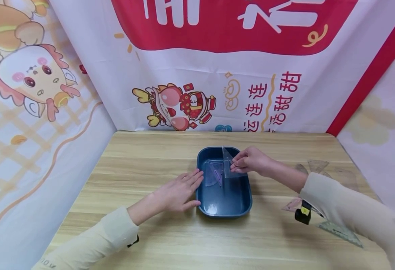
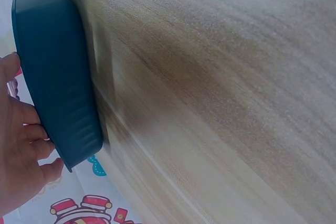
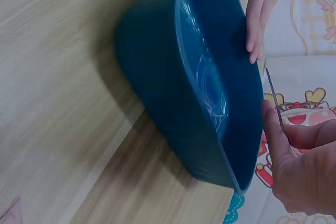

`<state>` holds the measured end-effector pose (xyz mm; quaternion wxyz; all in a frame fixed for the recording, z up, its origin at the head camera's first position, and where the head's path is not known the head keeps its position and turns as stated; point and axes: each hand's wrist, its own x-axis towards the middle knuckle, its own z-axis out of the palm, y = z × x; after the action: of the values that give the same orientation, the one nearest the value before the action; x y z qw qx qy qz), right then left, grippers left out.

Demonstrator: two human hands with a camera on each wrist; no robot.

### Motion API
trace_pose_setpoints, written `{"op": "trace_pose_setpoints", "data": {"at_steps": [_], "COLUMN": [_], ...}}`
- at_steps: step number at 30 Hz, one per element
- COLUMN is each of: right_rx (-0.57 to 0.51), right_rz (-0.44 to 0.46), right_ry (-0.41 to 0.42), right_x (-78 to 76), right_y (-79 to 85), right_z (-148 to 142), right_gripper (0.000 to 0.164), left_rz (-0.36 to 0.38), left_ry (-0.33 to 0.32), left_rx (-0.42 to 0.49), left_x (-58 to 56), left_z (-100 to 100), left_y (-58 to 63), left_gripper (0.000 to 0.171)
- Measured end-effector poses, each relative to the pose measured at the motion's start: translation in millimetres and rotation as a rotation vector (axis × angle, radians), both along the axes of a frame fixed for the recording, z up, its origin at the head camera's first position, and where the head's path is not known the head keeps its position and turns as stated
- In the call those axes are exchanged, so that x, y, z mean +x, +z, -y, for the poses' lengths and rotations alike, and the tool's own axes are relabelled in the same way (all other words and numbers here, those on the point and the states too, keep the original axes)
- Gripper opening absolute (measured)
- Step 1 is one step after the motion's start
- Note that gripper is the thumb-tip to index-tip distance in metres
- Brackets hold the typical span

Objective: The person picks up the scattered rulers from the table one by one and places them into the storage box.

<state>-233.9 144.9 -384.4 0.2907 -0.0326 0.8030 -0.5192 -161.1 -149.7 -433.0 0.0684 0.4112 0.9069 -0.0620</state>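
Note:
A dark blue rectangular basin (image 1: pixel 224 200) stands on the wooden table. Inside it, toward the far left, lie a clear protractor (image 1: pixel 211 178) and a purple-tinted set square (image 1: pixel 217 173). My right hand (image 1: pixel 251 162) pinches a clear triangular set square (image 1: pixel 229 165) over the basin's far right part; in the right wrist view this set square (image 3: pixel 275 98) shows edge-on between thumb and fingers. My left hand (image 1: pixel 180 190) rests on the basin's left rim with fingers extended, and the left wrist view shows its fingertips along the basin's rim (image 2: pixel 44 124).
Under and around the right forearm lie several clear drawing tools, among them a set square (image 1: pixel 317 165), a pinkish one (image 1: pixel 292 204) and a greenish one (image 1: pixel 340 231). A printed cloth (image 1: pixel 190 67) hangs behind the table's far edge.

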Motion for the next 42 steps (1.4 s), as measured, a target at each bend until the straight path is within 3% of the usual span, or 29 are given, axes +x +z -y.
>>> {"op": "trace_pose_setpoints", "data": {"at_steps": [15,31,42], "right_rx": [-0.073,-0.034,0.021], "right_rz": [0.127,0.094,0.053], "right_ry": [-0.009,0.029,0.071], "right_x": [-7.8,-8.7,-4.2], "right_y": [-20.6,-34.7,-30.6], "right_z": [28,48,52], "right_gripper": [0.028,0.029,0.040], "left_rz": [-0.011,0.000,-0.002], "left_ry": [-0.019,-0.016,-0.012], "left_rx": [-0.007,0.021,0.008], "left_x": [0.1,0.9,0.4], "left_z": [2,1,1], "left_y": [-3.1,-2.4,1.3], "left_gripper": [0.082,0.080,0.081]}}
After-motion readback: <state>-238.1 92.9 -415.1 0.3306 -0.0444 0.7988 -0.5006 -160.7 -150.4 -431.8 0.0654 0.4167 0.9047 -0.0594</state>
